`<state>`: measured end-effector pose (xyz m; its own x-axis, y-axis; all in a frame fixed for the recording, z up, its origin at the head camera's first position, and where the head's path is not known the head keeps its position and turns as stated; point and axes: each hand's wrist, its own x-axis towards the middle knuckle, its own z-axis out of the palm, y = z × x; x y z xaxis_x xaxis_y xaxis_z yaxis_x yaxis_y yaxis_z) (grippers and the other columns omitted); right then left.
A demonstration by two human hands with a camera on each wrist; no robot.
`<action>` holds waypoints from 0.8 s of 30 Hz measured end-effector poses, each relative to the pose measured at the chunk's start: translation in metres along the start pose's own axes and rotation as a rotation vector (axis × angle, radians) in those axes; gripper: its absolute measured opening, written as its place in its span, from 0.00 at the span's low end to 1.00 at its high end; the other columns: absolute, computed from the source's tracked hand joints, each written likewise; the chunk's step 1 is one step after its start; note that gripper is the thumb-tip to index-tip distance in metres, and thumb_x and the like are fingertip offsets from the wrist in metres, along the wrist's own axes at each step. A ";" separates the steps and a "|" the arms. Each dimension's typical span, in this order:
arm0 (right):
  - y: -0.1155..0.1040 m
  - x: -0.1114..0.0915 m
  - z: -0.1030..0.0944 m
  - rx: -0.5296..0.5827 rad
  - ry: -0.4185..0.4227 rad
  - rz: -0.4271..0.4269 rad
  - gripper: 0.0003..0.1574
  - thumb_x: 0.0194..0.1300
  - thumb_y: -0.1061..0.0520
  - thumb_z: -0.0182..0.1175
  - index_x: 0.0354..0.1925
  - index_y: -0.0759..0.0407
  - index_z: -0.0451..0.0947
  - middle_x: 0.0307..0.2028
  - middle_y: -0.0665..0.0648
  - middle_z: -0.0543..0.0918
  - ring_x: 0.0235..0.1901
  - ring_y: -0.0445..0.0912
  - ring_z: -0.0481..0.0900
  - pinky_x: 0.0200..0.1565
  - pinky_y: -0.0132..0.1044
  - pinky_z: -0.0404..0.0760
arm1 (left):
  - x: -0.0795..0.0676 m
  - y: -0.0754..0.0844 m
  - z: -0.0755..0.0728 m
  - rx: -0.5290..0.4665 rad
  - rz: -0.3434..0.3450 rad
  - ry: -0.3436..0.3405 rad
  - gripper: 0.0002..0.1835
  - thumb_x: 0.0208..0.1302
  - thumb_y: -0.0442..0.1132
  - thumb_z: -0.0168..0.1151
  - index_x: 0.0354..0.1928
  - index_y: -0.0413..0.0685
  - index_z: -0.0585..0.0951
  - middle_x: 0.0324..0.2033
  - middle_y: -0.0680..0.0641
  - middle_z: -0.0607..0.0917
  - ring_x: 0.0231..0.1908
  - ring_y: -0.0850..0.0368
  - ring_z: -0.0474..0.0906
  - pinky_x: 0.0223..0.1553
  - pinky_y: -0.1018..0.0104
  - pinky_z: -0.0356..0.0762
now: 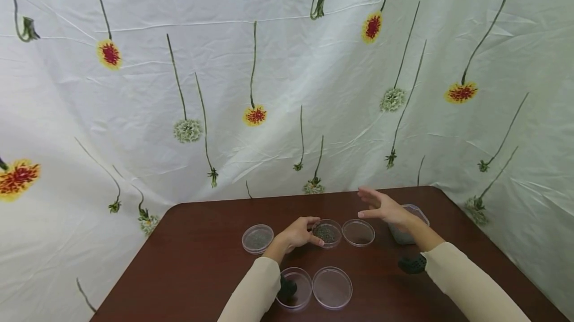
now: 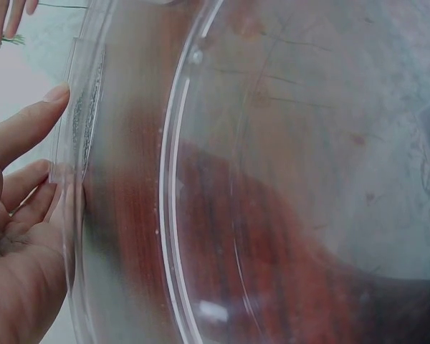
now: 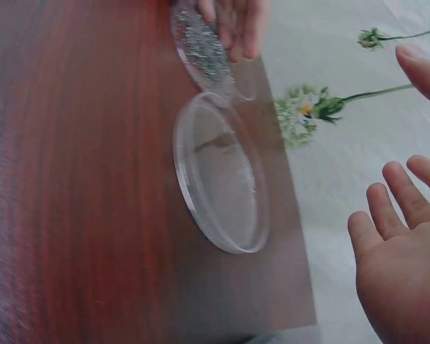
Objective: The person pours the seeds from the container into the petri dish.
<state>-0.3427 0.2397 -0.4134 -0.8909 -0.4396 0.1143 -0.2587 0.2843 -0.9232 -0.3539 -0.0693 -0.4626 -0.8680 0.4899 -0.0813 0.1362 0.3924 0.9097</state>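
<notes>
My left hand (image 1: 296, 232) grips the rim of a clear petri dish (image 1: 326, 235) between thumb and fingers. Small grey-green grains cover the bottom of that dish, and they also show as silvery bits in the right wrist view. Beside it on the right lies a clear, shallow petri dish half (image 1: 358, 235) with no contents visible. Above and to the right of that half, my right hand (image 1: 381, 207) is raised with fingers spread and nothing in it. The right wrist view shows the right palm (image 3: 408, 279) apart from the dish half (image 3: 222, 179).
Another petri dish (image 1: 257, 239) with greyish contents stands left of my left hand. Two clear dish halves (image 1: 333, 287) lie at the near side, one partly behind the left sleeve. A plastic tub (image 1: 403, 235) stands under the right forearm. A flower-printed cloth hangs behind the brown table (image 1: 193, 262).
</notes>
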 end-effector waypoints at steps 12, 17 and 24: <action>0.024 -0.003 0.016 -0.003 0.007 0.058 0.55 0.68 0.61 0.70 0.79 0.73 0.48 0.77 0.75 0.52 0.76 0.72 0.46 0.71 0.68 0.51 | -0.001 0.000 -0.001 -0.018 0.001 -0.003 0.41 0.58 0.24 0.75 0.74 0.35 0.68 0.71 0.36 0.71 0.73 0.37 0.62 0.66 0.42 0.68; 0.033 -0.006 0.023 -0.028 0.016 0.067 0.56 0.65 0.61 0.72 0.78 0.75 0.50 0.76 0.77 0.54 0.75 0.73 0.47 0.70 0.68 0.55 | 0.000 0.000 -0.001 -0.016 -0.005 -0.007 0.42 0.59 0.26 0.75 0.75 0.36 0.68 0.71 0.36 0.70 0.73 0.37 0.62 0.66 0.42 0.68; 0.047 -0.005 0.032 -0.133 0.030 0.080 0.58 0.60 0.59 0.76 0.76 0.76 0.54 0.74 0.77 0.59 0.72 0.73 0.55 0.67 0.66 0.62 | 0.002 -0.002 -0.001 0.008 -0.013 -0.011 0.41 0.60 0.27 0.75 0.75 0.36 0.68 0.72 0.37 0.70 0.73 0.37 0.62 0.66 0.44 0.69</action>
<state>-0.3383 0.2284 -0.4689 -0.9208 -0.3860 0.0554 -0.2321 0.4285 -0.8732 -0.3565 -0.0698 -0.4640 -0.8643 0.4935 -0.0975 0.1293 0.4052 0.9050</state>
